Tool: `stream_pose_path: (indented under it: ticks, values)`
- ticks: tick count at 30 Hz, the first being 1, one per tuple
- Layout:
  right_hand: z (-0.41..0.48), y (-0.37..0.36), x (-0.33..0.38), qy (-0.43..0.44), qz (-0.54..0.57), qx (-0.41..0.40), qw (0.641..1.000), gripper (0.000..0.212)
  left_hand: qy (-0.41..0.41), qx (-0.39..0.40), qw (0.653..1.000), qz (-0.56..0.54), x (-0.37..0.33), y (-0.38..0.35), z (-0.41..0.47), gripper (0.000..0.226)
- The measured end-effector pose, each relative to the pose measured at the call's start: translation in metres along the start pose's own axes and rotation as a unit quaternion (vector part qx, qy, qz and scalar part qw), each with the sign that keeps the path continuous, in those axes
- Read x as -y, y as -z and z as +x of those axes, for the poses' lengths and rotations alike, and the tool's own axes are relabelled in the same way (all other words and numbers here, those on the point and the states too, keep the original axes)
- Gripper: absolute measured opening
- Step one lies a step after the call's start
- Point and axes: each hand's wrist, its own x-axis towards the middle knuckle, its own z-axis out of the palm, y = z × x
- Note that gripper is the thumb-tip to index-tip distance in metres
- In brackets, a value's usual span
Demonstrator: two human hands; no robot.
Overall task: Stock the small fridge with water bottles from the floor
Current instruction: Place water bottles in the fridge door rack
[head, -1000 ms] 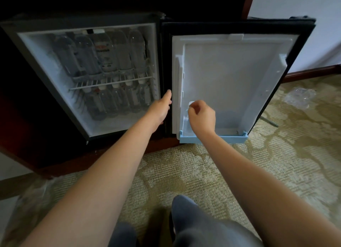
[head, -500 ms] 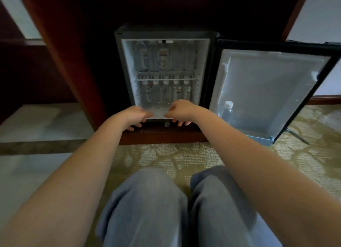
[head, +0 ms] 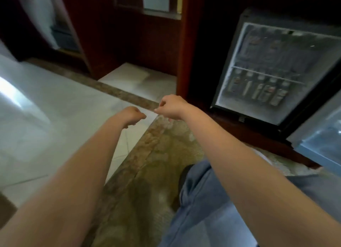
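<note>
We see our left hand (head: pixel 132 114) and right hand (head: pixel 172 106) side by side at the centre of the frame, apart from each other, both loosely curled and holding nothing. They hover where the patterned carpet (head: pixel 147 173) meets the pale tiled floor (head: pixel 55 126). The small fridge (head: pixel 267 16) stands open at the right, set in a dark wooden cabinet (head: pixel 184 53). Blurred water bottles (head: pixel 258 88) fill it in 2 rows, above and below a wire shelf (head: pixel 267 75). Its door (head: pixel 323 136) shows at the lower right edge.
</note>
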Motion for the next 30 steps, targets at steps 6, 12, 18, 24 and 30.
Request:
stream_pose_path:
  ticks: [6, 12, 18, 24, 30]
  values:
    - [0.021, -0.080, 0.057, 0.062, -0.019, 0.098, 0.993, 0.035, 0.070, -0.046, 0.994, -0.066, 0.122, 0.030, -0.006, 0.037]
    - [0.037, -0.136, 0.081, 0.088, -0.071, 0.166, 0.980, 0.033, 0.147, -0.111, 0.974, -0.130, 0.211, 0.026, -0.008, 0.035]
    - [0.064, -0.151, 0.091, 0.100, -0.115, 0.191, 0.970, 0.036, 0.215, -0.196, 0.946, -0.143, 0.260, 0.013, 0.005, 0.054]
    - [0.089, -0.171, 0.081, 0.093, -0.137, 0.196, 0.966, 0.035, 0.216, -0.135, 0.965, -0.061, 0.277, 0.005, 0.044, 0.067]
    - [0.105, -0.185, 0.066, 0.086, -0.127, 0.211, 0.965, 0.036, 0.233, -0.202, 0.950, 0.037, 0.286, -0.014, 0.067, 0.039]
